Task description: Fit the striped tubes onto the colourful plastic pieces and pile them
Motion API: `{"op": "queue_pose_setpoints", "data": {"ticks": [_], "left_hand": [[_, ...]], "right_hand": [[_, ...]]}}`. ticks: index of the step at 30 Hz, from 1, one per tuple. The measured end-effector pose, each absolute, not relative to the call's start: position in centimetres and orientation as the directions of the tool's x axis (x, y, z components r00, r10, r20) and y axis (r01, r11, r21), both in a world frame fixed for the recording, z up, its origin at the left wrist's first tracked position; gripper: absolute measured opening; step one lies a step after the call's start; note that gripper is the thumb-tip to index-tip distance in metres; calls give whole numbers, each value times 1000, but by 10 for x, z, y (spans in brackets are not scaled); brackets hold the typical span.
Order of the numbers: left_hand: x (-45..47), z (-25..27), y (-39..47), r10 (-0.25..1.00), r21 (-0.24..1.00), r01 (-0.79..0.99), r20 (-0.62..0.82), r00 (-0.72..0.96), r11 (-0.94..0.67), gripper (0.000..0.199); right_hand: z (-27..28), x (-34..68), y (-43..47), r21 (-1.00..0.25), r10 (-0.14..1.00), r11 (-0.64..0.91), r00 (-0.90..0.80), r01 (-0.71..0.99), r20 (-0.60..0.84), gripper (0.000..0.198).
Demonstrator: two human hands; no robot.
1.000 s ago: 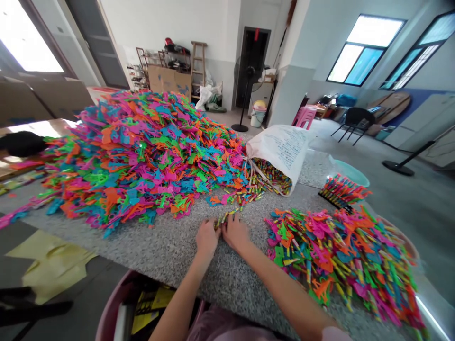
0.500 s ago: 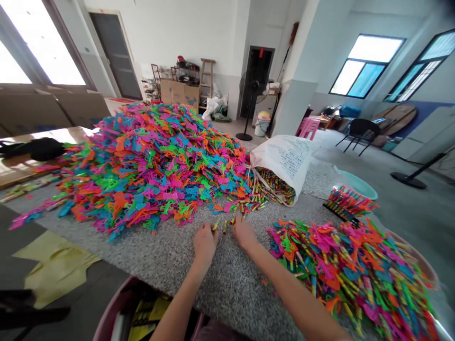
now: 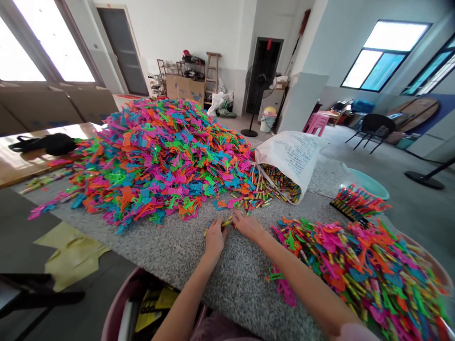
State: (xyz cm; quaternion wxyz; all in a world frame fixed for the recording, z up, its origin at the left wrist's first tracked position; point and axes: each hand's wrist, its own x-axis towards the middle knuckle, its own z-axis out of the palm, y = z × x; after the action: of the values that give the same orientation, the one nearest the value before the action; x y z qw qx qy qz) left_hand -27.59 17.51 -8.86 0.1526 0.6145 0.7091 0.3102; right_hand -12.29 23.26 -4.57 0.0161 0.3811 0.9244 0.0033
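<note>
Over the speckled stone tabletop (image 3: 185,246) my two hands are close together. My left hand (image 3: 215,237) is closed around small yellow patterned tubes (image 3: 226,221), one poking out toward the right hand. My right hand (image 3: 247,224) pinches the end of a similar small tube, its fingertips nearly meeting the left ones. How many tubes are in the fingers is hidden. Just beyond, more such tubes spill from the mouth of a white woven sack (image 3: 291,156). Behind my left hand rises a big heap of pink, blue, green and orange plastic pieces (image 3: 170,161).
At right lies a pile of plastic pieces with tubes attached (image 3: 341,265). Behind it are a black rack of upright pieces (image 3: 355,203) and a green basin (image 3: 369,183). A pink tub (image 3: 119,303) sits below the front edge. A standing fan (image 3: 253,99) is farther back.
My hands have drawn together, and the loose tube that lay between them is now at the fingers. The view has shifted slightly. Green and pink pieces now show beside my right forearm.
</note>
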Motion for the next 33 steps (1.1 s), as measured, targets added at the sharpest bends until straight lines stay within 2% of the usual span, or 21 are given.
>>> {"op": "queue_pose_setpoints", "data": {"ticks": [5, 10, 14, 18, 22, 24, 28, 31, 33], "left_hand": [[-275, -91, 181, 970, 642, 767, 171, -173, 24, 9], [-274, -93, 183, 974, 674, 739, 180, -138, -20, 18], [-300, -85, 172, 942, 657, 749, 185, -279, 92, 25], [-324, -77, 164, 907, 601, 757, 119, -403, 257, 15], [-320, -79, 172, 931, 675, 711, 95, -352, 199, 10], [-310, -82, 177, 940, 731, 668, 114, -322, 140, 13], [-278, -88, 180, 963, 845, 533, 114, -245, 35, 26], [-251, -91, 174, 957, 917, 398, 145, -250, -35, 31], [-236, -91, 167, 946, 923, 377, 185, -266, -74, 32]], "right_hand": [[-43, -127, 237, -6, 738, 674, -674, 738, 2, 31], [-47, -139, 233, -69, 683, 727, -730, 683, -21, 26], [-51, -153, 236, -143, 711, 694, -703, 705, -13, 24], [-53, -164, 241, -290, 765, 618, -644, 731, 8, 24], [-53, -165, 243, -505, 849, 473, -527, 722, 40, 13], [-55, -159, 242, -632, 895, 379, -441, 676, 66, 7], [-65, -145, 229, -868, 960, 211, -263, 450, 97, 29], [-75, -139, 215, -961, 985, 125, -151, 247, 89, 40], [-80, -135, 208, -987, 993, 91, -93, 136, 79, 41]]}}
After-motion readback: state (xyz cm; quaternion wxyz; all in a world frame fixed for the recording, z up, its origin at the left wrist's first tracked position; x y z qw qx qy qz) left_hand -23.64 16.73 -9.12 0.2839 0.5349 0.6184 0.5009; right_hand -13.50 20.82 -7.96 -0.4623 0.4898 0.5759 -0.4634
